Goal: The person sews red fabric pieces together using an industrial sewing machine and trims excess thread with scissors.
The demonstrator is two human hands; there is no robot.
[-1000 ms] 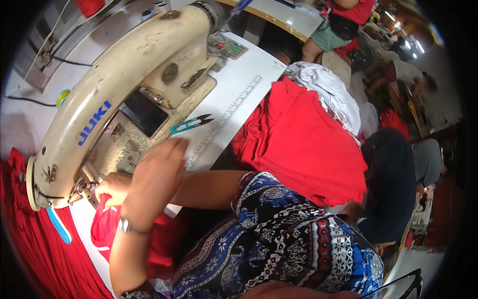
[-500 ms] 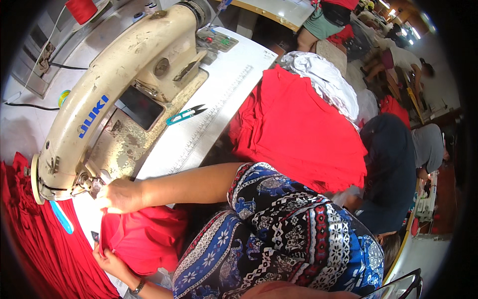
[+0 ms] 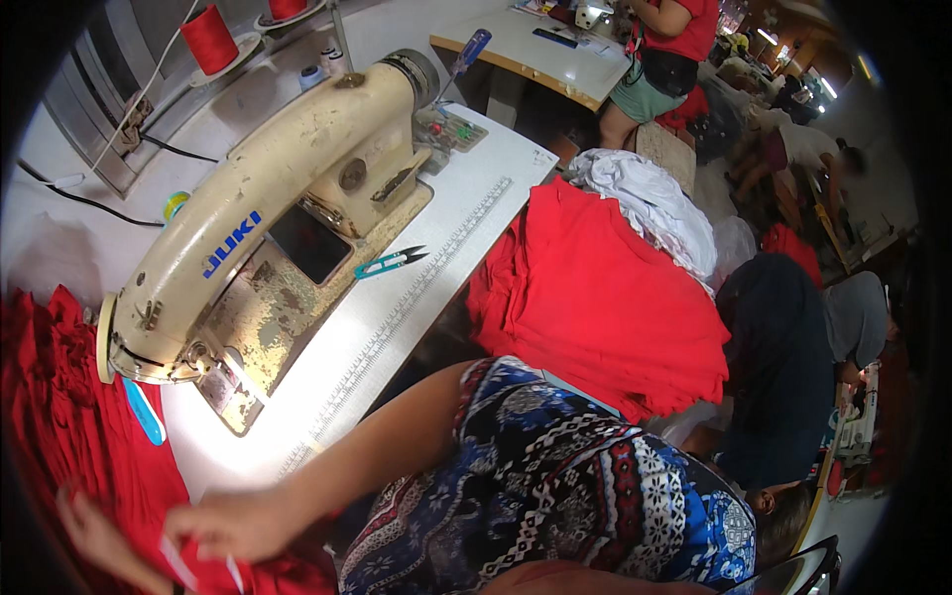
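Observation:
Low at the left, my right hand (image 3: 233, 526) is closed on a piece of red cloth (image 3: 288, 575), with thin white strips showing just below the fingers. My left hand (image 3: 99, 540) lies farther left, blurred, its fingers stretched out against a long heap of gathered red fabric (image 3: 89, 397). A cream sewing machine (image 3: 248, 208) with worn paint stands beyond my hands, and its needle end has no cloth under it. Teal thread snips (image 3: 392, 262) rest on the white table (image 3: 436, 238) beside the machine bed. A dark phone-like rectangle (image 3: 310, 243) lies on the machine bed.
A pile of red garments (image 3: 605, 297) and white cloth (image 3: 645, 198) sits right of the table. Red thread cones (image 3: 210, 42) stand behind the machine. A blue-and-white flat object (image 3: 145, 412) lies near the needle end. Co-workers (image 3: 659, 59) occupy the background.
My right hand has left the needle area, moving toward the lower edge. The red cloth came away from the machine with it. My left hand has shifted left onto the fabric heap.

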